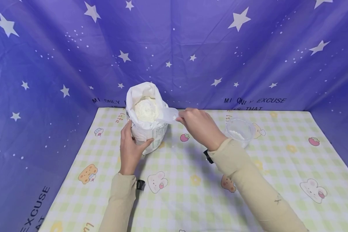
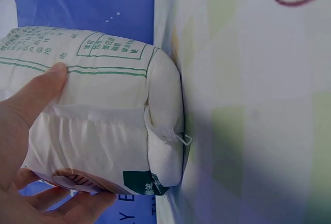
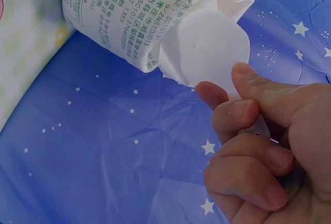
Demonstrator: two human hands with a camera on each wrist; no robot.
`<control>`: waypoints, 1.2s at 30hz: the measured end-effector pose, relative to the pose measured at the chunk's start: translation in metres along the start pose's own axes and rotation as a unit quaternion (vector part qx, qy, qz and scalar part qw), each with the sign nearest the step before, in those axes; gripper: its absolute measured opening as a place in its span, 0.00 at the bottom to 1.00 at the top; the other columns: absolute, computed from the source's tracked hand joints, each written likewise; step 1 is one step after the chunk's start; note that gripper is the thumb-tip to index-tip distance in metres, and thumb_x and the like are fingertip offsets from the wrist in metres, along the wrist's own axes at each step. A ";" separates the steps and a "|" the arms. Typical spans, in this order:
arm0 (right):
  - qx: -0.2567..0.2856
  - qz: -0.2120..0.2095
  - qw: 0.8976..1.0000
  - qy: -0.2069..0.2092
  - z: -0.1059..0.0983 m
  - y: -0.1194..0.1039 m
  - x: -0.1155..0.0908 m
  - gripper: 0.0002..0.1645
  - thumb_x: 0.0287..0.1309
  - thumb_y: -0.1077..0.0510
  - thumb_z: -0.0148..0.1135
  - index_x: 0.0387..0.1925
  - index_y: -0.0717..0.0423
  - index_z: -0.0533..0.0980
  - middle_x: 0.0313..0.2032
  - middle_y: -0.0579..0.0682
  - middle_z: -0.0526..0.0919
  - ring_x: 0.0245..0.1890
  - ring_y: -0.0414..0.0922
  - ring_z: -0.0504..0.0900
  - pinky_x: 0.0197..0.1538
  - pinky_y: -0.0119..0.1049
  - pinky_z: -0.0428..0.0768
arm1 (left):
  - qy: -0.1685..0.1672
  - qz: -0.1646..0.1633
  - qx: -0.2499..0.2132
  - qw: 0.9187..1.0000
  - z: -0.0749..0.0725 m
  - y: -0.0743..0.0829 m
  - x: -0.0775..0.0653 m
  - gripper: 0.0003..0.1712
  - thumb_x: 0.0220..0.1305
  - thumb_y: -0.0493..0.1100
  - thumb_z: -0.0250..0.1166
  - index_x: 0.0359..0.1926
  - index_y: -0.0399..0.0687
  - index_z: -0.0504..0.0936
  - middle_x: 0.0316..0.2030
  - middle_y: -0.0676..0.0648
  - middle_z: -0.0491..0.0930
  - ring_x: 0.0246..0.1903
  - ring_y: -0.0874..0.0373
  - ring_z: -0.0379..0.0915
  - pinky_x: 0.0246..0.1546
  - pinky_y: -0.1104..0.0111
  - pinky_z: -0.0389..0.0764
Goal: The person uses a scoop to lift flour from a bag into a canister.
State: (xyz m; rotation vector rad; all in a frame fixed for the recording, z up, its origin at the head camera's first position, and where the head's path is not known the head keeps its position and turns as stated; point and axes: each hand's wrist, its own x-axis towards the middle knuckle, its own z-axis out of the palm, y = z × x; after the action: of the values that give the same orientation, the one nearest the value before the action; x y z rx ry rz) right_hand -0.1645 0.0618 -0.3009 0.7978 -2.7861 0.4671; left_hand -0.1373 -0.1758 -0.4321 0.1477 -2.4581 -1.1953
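smooth, translucent plastic scoop (image 1: 169,115), matt white powder (image 1: 147,109)
bag (image 1: 146,130) matt, creased, cloth-like; tub (image 1: 245,128) clear, glossy plastic; backdrop (image 1: 174,42) wrinkled, faintly shiny fabric; sleeves (image 1: 246,175) matt cloth

I count two hands (image 1: 131,149) (image 1: 201,127), one bag (image 1: 148,129), one scoop (image 1: 169,115), one clear cup (image 1: 240,130), one desk (image 1: 185,206), and two black wrist straps (image 1: 140,184) (image 1: 208,156) on me.

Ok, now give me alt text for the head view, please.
A person's left hand grips an open bag of pale powder while the right hand holds a translucent scoop at its mouth. To the right, a clear tub stands on a checkered tablecloth.
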 end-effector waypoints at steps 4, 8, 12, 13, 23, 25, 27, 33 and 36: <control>-0.001 0.002 1.000 0.001 0.002 -0.001 0.003 0.19 0.69 0.53 0.59 0.20 0.53 0.73 0.22 0.51 0.76 0.24 0.50 0.78 0.27 0.46 0.78 | 0.002 -0.001 -0.003 1.000 0.001 -0.001 0.000 0.62 0.44 0.50 0.82 0.76 0.45 0.56 0.70 0.39 0.60 0.67 0.44 0.63 0.64 0.55 0.75; 0.000 0.004 1.000 -0.003 0.004 -0.003 0.005 0.19 0.69 0.53 0.59 0.21 0.53 0.73 0.22 0.51 0.76 0.25 0.50 0.78 0.28 0.46 0.79 | 0.003 0.001 -0.005 1.000 0.002 -0.001 -0.001 0.62 0.44 0.50 0.82 0.76 0.45 0.57 0.70 0.39 0.60 0.65 0.45 0.65 0.62 0.56 0.77; 0.005 0.009 1.000 -0.007 0.007 -0.004 0.007 0.19 0.68 0.53 0.60 0.21 0.53 0.73 0.22 0.51 0.76 0.25 0.50 0.78 0.28 0.46 0.78 | 0.002 0.002 -0.007 1.000 0.002 0.000 -0.002 0.62 0.44 0.49 0.83 0.75 0.45 0.57 0.70 0.39 0.61 0.65 0.44 0.65 0.62 0.55 0.77; 0.006 0.009 1.000 -0.008 0.008 -0.004 0.008 0.19 0.68 0.53 0.60 0.21 0.53 0.73 0.22 0.51 0.76 0.25 0.50 0.77 0.28 0.46 0.78 | 0.002 0.001 -0.006 1.000 0.001 0.000 -0.002 0.62 0.44 0.49 0.83 0.75 0.45 0.57 0.70 0.39 0.61 0.65 0.44 0.65 0.62 0.55 0.77; 0.014 0.008 1.000 -0.010 0.016 -0.005 0.017 0.20 0.68 0.51 0.59 0.20 0.51 0.71 0.22 0.50 0.75 0.25 0.49 0.76 0.28 0.43 0.77 | 0.007 0.008 -0.007 1.000 0.001 -0.001 -0.001 0.61 0.45 0.50 0.82 0.75 0.44 0.57 0.69 0.38 0.61 0.62 0.44 0.68 0.58 0.56 0.80; 0.014 0.009 1.000 -0.017 0.016 -0.006 0.019 0.20 0.69 0.51 0.59 0.20 0.50 0.71 0.22 0.50 0.76 0.25 0.48 0.77 0.28 0.42 0.77 | 0.009 0.010 -0.008 1.000 0.001 -0.002 -0.001 0.61 0.45 0.50 0.82 0.75 0.44 0.57 0.69 0.37 0.61 0.61 0.44 0.68 0.58 0.56 0.80; 0.016 0.012 0.999 -0.026 0.016 -0.007 0.021 0.19 0.69 0.51 0.59 0.20 0.50 0.72 0.22 0.49 0.75 0.25 0.48 0.76 0.28 0.41 0.76 | 0.010 0.012 -0.008 1.000 0.001 -0.003 -0.002 0.61 0.45 0.50 0.82 0.75 0.44 0.57 0.68 0.37 0.61 0.60 0.44 0.68 0.57 0.55 0.80; 0.017 0.020 0.999 -0.042 0.017 -0.009 0.024 0.20 0.70 0.51 0.58 0.20 0.51 0.74 0.21 0.49 0.74 0.24 0.47 0.76 0.28 0.40 0.76 | 0.010 0.011 -0.012 1.000 0.002 -0.004 -0.003 0.61 0.45 0.49 0.82 0.75 0.43 0.57 0.68 0.36 0.61 0.59 0.43 0.69 0.57 0.55 0.80; 0.019 0.022 0.999 -0.046 0.016 -0.009 0.026 0.19 0.70 0.51 0.58 0.21 0.51 0.75 0.22 0.48 0.75 0.25 0.46 0.76 0.29 0.40 0.77 | 0.009 0.014 -0.014 1.000 0.003 -0.001 -0.003 0.61 0.45 0.49 0.82 0.75 0.42 0.57 0.68 0.36 0.61 0.60 0.43 0.69 0.58 0.54 0.80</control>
State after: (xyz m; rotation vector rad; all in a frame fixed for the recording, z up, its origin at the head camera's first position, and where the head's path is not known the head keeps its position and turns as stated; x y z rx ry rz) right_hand -0.1830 0.0366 -0.3066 0.7853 -2.8925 0.5050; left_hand -0.1361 -0.1740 -0.4354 0.1149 -2.4190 -1.2112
